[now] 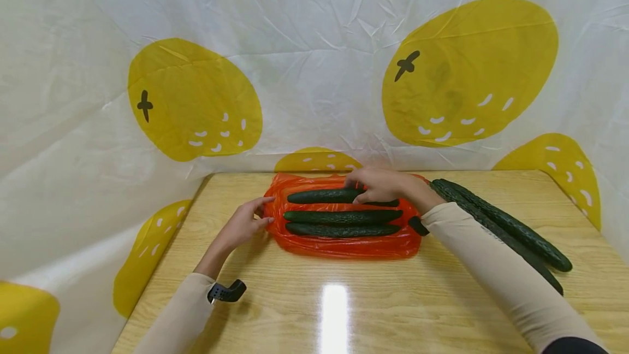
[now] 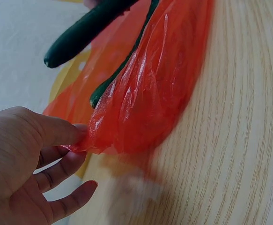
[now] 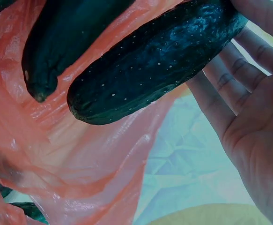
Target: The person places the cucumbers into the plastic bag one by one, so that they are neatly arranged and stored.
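Note:
A red plastic bag (image 1: 344,248) lies spread on the table, and three dark green cucumbers are seen over it. My right hand (image 1: 380,183) grips the farthest cucumber (image 1: 319,196) near its middle; in the right wrist view this bumpy cucumber (image 3: 141,70) has my thumb and fingers around its far end. The other two, a middle cucumber (image 1: 344,217) and a near cucumber (image 1: 344,229), lie side by side on the red plastic. At the bag's left end, my left hand (image 1: 243,225) pinches the edge of the plastic, seen close up in the left wrist view.
Two more long cucumbers, one outer (image 1: 526,231) and one inner (image 1: 511,242), lie slanted to the right, partly behind my right forearm. The wooden table (image 1: 275,316) meets a white sheet (image 1: 319,81) with yellow fruit prints at its back and left.

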Tool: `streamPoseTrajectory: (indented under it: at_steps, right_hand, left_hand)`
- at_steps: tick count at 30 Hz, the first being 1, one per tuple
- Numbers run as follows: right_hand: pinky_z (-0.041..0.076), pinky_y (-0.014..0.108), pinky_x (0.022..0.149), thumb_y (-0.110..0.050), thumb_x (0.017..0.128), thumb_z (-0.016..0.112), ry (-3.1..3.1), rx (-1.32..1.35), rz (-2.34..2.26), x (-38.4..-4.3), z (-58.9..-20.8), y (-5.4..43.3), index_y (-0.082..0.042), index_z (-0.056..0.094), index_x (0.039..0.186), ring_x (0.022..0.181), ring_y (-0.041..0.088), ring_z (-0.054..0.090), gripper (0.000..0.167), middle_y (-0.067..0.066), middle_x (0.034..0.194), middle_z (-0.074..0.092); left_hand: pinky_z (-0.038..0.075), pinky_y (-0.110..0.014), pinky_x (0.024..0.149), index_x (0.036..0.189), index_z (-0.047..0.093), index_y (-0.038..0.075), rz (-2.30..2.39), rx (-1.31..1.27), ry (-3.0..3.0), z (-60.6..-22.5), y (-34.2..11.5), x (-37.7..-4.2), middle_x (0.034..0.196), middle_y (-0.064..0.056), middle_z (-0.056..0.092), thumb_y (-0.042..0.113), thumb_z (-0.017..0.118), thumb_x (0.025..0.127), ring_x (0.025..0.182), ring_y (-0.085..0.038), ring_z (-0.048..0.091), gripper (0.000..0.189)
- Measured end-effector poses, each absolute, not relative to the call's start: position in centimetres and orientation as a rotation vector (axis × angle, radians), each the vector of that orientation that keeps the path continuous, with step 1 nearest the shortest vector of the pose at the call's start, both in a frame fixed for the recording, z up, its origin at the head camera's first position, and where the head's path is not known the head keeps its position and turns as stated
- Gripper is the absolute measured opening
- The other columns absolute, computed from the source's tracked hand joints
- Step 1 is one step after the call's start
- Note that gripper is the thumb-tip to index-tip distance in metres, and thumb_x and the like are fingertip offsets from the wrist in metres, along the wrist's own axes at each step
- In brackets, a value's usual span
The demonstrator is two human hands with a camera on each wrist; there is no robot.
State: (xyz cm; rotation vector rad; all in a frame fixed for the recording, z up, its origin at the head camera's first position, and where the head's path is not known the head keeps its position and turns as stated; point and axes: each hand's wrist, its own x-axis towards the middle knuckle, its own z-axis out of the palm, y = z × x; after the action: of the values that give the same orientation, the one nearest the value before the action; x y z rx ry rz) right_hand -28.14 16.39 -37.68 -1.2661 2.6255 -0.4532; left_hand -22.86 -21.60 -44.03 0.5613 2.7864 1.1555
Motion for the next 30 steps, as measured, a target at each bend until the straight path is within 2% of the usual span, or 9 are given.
streamPoseTrajectory:
  at_steps: [7,23,30]
  right_hand:
    - [0.051,0.047,0.097,-0.026,0.095,0.073,2.596,-1.23,-0.465,-28.6,-38.8,16.1,-0.013,0.065,0.13,0.113,0.025,0.063,0.038,0.005,0.13,0.065]
    - [0.05,0.046,0.097,-0.032,0.095,0.073,2.595,-1.155,-0.433,-29.4,-40.4,15.2,-0.017,0.064,0.13,0.114,0.023,0.062,0.039,0.002,0.13,0.064]
    - [0.049,0.047,0.1,-0.027,0.097,0.071,2.568,-1.168,-0.424,-29.4,-40.8,15.0,-0.012,0.064,0.131,0.118,0.026,0.061,0.038,0.006,0.13,0.065]
  left_hand:
    - [0.049,-0.027,0.065,0.146,0.053,0.004,1.169,0.546,2.779,-44.2,-21.6,-23.0,0.1,-0.009,0.068,0.003,0.069,0.094,0.092,-0.022,0.062,0.054]
    - [0.05,-0.027,0.069,0.145,0.054,0.004,1.17,0.54,2.778,-44.3,-21.7,-23.0,0.1,-0.008,0.068,0.004,0.07,0.094,0.092,-0.022,0.062,0.054]
    - [0.051,-0.028,0.07,0.145,0.054,0.003,1.164,0.56,2.781,-44.3,-21.7,-23.0,0.101,-0.008,0.068,0.003,0.071,0.094,0.092,-0.022,0.062,0.054]
